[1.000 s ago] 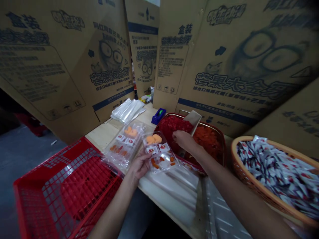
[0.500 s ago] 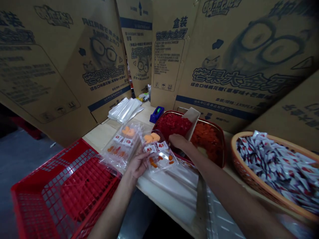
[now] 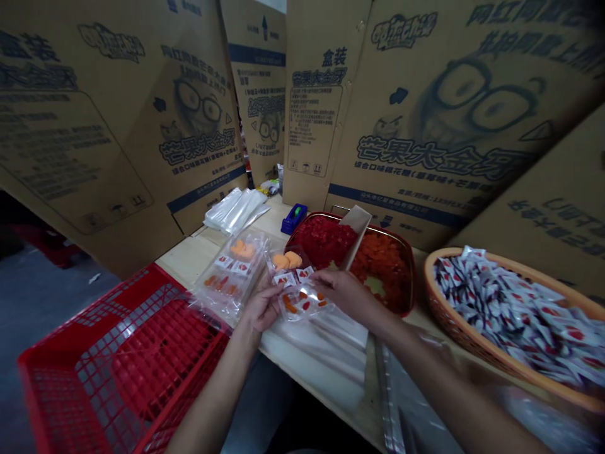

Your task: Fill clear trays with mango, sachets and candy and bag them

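A clear plastic tray (image 3: pixel 295 302) holds two light-orange candies, two small white packets and several orange and red pieces in its near compartment. My left hand (image 3: pixel 265 306) grips its left edge between thumb and fingers. Over the tray's right side is my right hand (image 3: pixel 343 291), its fingers pressed together near the packets; whether something is between them is too small to tell. Just behind lies a red-rimmed tub (image 3: pixel 410 277) with red pieces (image 3: pixel 321 239) on the left and orange pieces (image 3: pixel 385 258) on the right of a white divider (image 3: pixel 357 233).
Filled clear packs (image 3: pixel 231 268) lie left of the tray, with plastic bags (image 3: pixel 236 210) and a blue tape dispenser (image 3: pixel 293 219) behind. A red crate (image 3: pixel 94 321) stands lower left, an orange basket (image 3: pixel 437 302) of packets at right. Cardboard boxes (image 3: pixel 307 101) wall the back.
My right hand has moved from the red pieces in the tub back over the tray. A red piece now shows in the near compartment. The view has shifted slightly right.
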The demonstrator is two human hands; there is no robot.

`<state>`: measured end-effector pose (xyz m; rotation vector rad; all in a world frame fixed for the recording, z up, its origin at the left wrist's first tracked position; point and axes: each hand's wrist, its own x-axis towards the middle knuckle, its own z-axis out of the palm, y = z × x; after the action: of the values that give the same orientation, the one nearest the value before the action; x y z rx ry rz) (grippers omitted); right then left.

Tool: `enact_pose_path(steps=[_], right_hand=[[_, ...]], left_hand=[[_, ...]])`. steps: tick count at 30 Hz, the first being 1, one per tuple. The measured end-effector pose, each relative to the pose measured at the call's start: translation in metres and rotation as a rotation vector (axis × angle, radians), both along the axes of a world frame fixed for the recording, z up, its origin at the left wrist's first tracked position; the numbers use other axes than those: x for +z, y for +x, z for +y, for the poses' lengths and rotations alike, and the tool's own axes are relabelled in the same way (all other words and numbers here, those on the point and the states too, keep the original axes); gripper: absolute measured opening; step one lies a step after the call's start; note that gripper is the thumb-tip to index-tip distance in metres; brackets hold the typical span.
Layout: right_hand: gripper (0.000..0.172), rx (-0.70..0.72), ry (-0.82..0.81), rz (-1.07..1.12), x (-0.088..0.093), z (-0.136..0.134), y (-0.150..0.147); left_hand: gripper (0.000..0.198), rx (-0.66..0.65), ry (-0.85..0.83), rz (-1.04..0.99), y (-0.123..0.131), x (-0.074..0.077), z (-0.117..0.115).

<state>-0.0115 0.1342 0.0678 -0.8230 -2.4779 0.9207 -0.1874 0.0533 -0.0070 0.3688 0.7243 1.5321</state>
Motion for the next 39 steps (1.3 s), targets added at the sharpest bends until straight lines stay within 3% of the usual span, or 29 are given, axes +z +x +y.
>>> enact_pose_path(steps=[5, 10, 15, 22, 28, 31, 33, 36, 39], right_hand=[[0.025, -0.453, 0.271, -0.094, -0.015, -0.015, 0.061], [0.034, -0.788, 0.399, -0.484, -0.058, -0.039, 0.118], [0.039, -0.891, 0.364, -0.513, -0.091, -0.044, 0.126], [0.039, -0.955, 0.3, -0.281, -0.093, -0.043, 0.13], [0.043, -1.028, 0.405, -0.136, -0.098, -0.044, 0.13], [0.045, -1.019, 0.44, -0.143, -0.091, -0.048, 0.132], [0.045, -1.005, 0.432, -0.105, -0.077, -0.053, 0.133], [0.044, -0.919, 0.323, 0.007, -0.041, -0.061, 0.125], [0.041, -0.812, 0.181, -0.007, -0.002, -0.065, 0.096]], left_hand=[[0.056, 0.003, -0.035, -0.012, 0.0, 0.0, -0.01], [0.056, 0.004, -0.062, -0.023, 0.003, 0.005, -0.025], [0.054, -0.038, -0.093, -0.023, 0.011, 0.01, -0.037], [0.054, -0.048, -0.108, -0.012, 0.024, 0.02, -0.055], [0.06, -0.096, -0.112, -0.025, 0.032, 0.016, -0.067], [0.062, -0.106, -0.125, -0.041, 0.039, 0.013, -0.071], [0.062, -0.108, -0.147, -0.059, 0.044, 0.011, -0.073], [0.059, -0.151, -0.16, -0.098, 0.052, 0.008, -0.074], [0.054, -0.181, -0.177, -0.13, 0.064, 0.007, -0.074]])
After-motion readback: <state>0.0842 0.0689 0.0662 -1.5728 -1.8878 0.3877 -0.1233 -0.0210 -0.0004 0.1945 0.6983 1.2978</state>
